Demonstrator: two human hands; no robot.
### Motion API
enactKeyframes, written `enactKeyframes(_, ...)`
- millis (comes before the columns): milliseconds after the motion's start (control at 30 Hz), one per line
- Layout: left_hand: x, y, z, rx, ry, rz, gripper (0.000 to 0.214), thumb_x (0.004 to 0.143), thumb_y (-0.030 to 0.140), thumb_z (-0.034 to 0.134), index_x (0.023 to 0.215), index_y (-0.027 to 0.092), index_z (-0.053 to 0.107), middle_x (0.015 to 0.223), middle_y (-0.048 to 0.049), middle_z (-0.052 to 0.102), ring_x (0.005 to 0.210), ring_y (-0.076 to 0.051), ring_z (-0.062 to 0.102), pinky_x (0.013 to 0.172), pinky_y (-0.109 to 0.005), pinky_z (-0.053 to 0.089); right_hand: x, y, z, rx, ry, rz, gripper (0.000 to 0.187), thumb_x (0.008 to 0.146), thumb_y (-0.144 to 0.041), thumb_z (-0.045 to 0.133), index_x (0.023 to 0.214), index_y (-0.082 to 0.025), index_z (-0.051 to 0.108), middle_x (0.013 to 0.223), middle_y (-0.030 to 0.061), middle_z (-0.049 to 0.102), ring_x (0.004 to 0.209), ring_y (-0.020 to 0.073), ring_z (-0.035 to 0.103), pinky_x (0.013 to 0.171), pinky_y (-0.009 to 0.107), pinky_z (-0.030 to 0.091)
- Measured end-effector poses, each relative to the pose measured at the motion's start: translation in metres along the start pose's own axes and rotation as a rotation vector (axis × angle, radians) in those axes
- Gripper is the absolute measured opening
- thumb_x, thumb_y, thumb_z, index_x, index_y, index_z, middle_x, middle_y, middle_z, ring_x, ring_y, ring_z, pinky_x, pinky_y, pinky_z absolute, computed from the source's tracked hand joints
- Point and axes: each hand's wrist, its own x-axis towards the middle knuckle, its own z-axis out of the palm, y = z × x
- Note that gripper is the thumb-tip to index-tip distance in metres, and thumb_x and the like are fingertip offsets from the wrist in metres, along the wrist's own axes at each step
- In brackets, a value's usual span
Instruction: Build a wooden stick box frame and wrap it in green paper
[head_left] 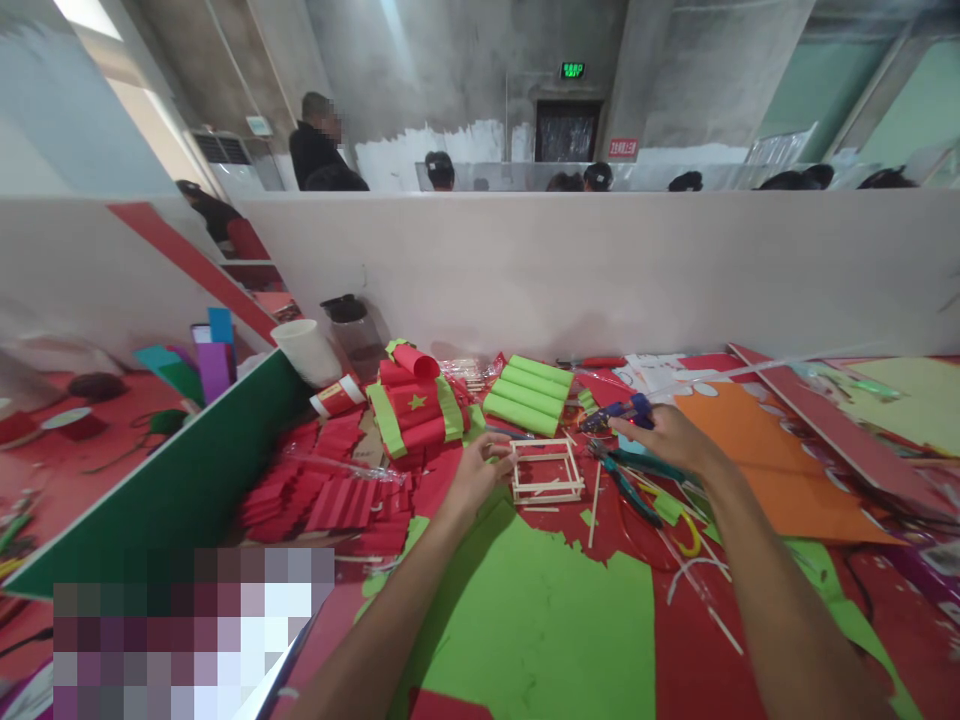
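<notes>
A small box-shaped frame of thin wooden sticks [550, 488] stands on the table, at the top edge of a green sheet [555, 600]. My left hand [484, 468] is at its left side, fingers closed on that edge. My right hand [667, 440] grips a blue hot glue gun [616, 412], its nozzle pointing left, just above and right of the frame. Teal-handled pliers [626, 482] lie below the right hand. Loose sticks [595, 505] are scattered beside the frame.
Behind stand a rolled green paper piece [529, 394] and a red-and-green paper model with a star [417, 402]. Folded red paper [337, 500] lies left, orange sheet [772, 460] right. A green divider [165, 470] and white partition [600, 270] bound the space.
</notes>
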Motion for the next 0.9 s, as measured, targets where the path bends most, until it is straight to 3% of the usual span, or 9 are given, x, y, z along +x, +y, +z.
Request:
enactKeyframes(233, -0.0038, 0.0063, 0.0028, -0.013, 0.013, -0.016, 0.032, 0.068, 0.015, 0.073, 0.095, 0.016, 0.056, 0.085, -0.0050, 0.065, 0.072, -0.015, 0.064, 0.063, -0.025, 0.053, 0.0014, -0.0001, 0.0039, -0.106, 0.005, -0.001, 0.036, 0.077, -0.050, 0.057, 0.060, -0.019, 0.061, 0.050, -0.0027, 0.052, 0.051, 0.0140, 0.048, 0.049, 0.023, 0.035)
enactKeyframes(667, -0.0022, 0.0045, 0.0020, -0.007, 0.011, -0.022, 0.029, 0.070, 0.014, 0.071, 0.095, 0.016, 0.057, 0.085, -0.0050, 0.065, 0.073, -0.015, 0.065, 0.065, -0.027, 0.054, 0.0006, -0.0079, 0.0041, -0.120, 0.001, 0.009, 0.034, 0.076, -0.048, 0.057, 0.060, -0.019, 0.062, 0.055, -0.0012, 0.059, 0.054, 0.0149, 0.052, 0.051, 0.023, 0.037)
enactKeyframes(900, -0.0008, 0.0024, 0.0010, -0.013, 0.005, -0.020, 0.031, 0.069, 0.016, 0.072, 0.095, 0.017, 0.057, 0.087, -0.0055, 0.065, 0.073, -0.015, 0.065, 0.065, -0.027, 0.054, 0.0002, -0.0052, 0.0023, -0.154, -0.009, 0.039, 0.038, 0.077, -0.050, 0.057, 0.055, -0.019, 0.056, 0.050, -0.0019, 0.052, 0.048, 0.0136, 0.047, 0.046, 0.023, 0.033)
